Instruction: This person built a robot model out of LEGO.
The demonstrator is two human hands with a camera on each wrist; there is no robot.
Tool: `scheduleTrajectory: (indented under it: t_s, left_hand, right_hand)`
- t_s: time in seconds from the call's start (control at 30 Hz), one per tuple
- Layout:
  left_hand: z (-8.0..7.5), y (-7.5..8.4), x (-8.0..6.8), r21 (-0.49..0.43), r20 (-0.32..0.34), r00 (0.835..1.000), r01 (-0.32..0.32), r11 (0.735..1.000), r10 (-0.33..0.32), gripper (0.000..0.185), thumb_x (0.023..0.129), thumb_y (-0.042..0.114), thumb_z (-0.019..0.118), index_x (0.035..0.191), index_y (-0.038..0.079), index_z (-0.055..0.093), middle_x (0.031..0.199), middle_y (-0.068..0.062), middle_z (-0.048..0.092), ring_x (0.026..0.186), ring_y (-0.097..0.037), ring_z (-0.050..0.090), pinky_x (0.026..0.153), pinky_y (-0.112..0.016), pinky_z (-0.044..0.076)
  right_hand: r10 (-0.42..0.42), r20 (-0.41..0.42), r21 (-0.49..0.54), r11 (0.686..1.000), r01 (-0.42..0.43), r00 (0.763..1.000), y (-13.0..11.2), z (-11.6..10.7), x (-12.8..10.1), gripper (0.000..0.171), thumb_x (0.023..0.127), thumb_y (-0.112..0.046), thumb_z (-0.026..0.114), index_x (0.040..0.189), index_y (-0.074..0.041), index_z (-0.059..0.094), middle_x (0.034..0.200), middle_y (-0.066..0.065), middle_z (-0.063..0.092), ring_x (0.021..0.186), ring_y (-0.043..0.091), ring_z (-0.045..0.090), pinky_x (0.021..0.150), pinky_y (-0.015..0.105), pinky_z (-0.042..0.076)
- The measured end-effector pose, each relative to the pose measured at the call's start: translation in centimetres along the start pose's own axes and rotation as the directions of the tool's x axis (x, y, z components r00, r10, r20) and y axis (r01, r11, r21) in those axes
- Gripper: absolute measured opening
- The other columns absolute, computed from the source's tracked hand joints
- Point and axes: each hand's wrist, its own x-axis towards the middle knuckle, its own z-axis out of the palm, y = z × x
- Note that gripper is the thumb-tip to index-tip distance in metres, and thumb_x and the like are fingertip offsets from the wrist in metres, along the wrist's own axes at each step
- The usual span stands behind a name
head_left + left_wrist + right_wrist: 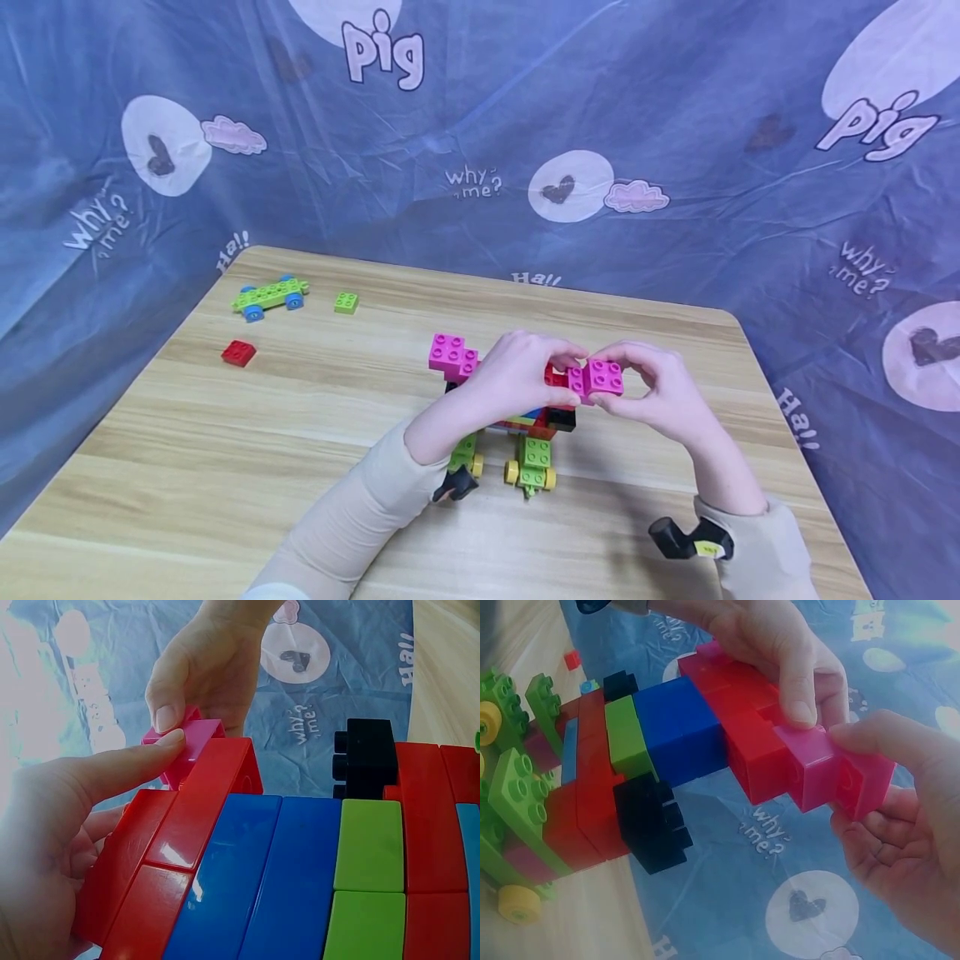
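A tall toy-brick model [307, 862] of red, blue, lime and black bricks stands on yellow-wheeled lime bases. Its upper end carries pink bricks on both sides in the head view. My left hand [517, 371] holds the red top bricks [735, 712], its thumb on the inner pink brick [810, 761]. My right hand [663, 392] pinches the outermost pink brick [866, 784] between thumb and fingers. That brick sits stepped against the inner one, at the model's right end. The left forearm hides part of the model in the head view.
At the back left of the wooden table [300, 483] are a lime wheeled base [270, 295] with blue wheels, a small lime brick [346, 302] and a red brick [238, 353]. A blue printed cloth [465, 117] hangs behind the table and along its sides.
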Motion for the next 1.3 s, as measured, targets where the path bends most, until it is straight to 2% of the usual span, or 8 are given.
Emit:
scheduleTrajectory:
  t_s: [0.1,0.4,0.63,0.83,1.1,1.3]
  left_hand:
    - [0.0,-0.01,0.0,0.003,0.001,1.0,-0.005,1.0,0.005,0.051,0.08,0.031,0.082,0.126,0.015,0.067,0.108,0.003,0.075,0.1,-0.008,0.069,0.089,-0.024,0.051]
    - [0.02,0.06,0.1,0.003,0.009,1.0,-0.008,1.0,0.008,0.051,0.08,0.03,0.082,0.126,0.015,0.067,0.108,0.003,0.075,0.101,-0.01,0.069,0.09,-0.025,0.051]
    - [0.05,0.1,0.18,0.041,0.023,1.0,-0.019,0.999,0.018,0.053,0.082,0.033,0.079,0.129,0.014,0.064,0.11,0.003,0.074,0.101,-0.009,0.068,0.087,-0.023,0.052]
    - [0.08,0.17,0.19,0.057,0.028,0.999,-0.041,0.998,0.039,0.055,0.083,0.033,0.079,0.131,0.013,0.063,0.112,0.002,0.074,0.102,-0.01,0.068,0.086,-0.022,0.053]
    - [-0.03,0.09,0.09,0.06,0.027,0.999,-0.033,0.998,0.031,0.056,0.083,0.034,0.078,0.133,0.014,0.062,0.114,0.002,0.073,0.102,-0.01,0.068,0.085,-0.022,0.053]
    - [0.07,-0.09,-0.11,0.07,0.026,0.999,-0.042,0.997,0.04,0.056,0.083,0.033,0.078,0.133,0.014,0.061,0.118,0.001,0.072,0.104,-0.01,0.068,0.088,-0.023,0.053]
  right_hand:
    - [-0.013,0.009,0.003,1.0,0.013,1.0,-0.01,-0.05,0.03,0.041,0.063,0.013,0.082,0.099,-0.002,0.07,0.092,-0.001,0.071,0.084,0.002,0.062,0.077,0.013,0.051]
    - [-0.017,0.028,-0.072,0.997,0.019,0.999,-0.19,-0.32,0.11,0.041,0.063,0.009,0.084,0.1,-0.006,0.071,0.089,0.003,0.071,0.081,0.002,0.06,0.071,0.013,0.05]
    - [0.015,0.008,-0.054,0.998,-0.015,1.0,-0.18,-0.25,-0.14,0.041,0.064,0.01,0.082,0.101,-0.004,0.07,0.093,0.005,0.071,0.087,0.0,0.062,0.079,0.011,0.05]
    - [0.014,0.011,-0.038,0.999,-0.013,1.0,0.2,-0.39,-0.45,0.042,0.065,0.012,0.081,0.101,-0.004,0.069,0.097,-0.006,0.07,0.09,-0.001,0.063,0.081,0.011,0.05]
    - [-0.026,0.001,-0.035,0.999,0.026,1.0,0.4,-0.19,-0.34,0.045,0.063,0.014,0.081,0.102,-0.002,0.069,0.097,-0.001,0.07,0.091,-0.001,0.063,0.082,0.011,0.05]
    - [-0.064,-0.015,0.025,0.998,0.064,0.998,0.54,0.2,-0.34,0.047,0.061,0.018,0.079,0.104,0.002,0.068,0.099,-0.002,0.07,0.093,0.001,0.063,0.085,0.011,0.05]
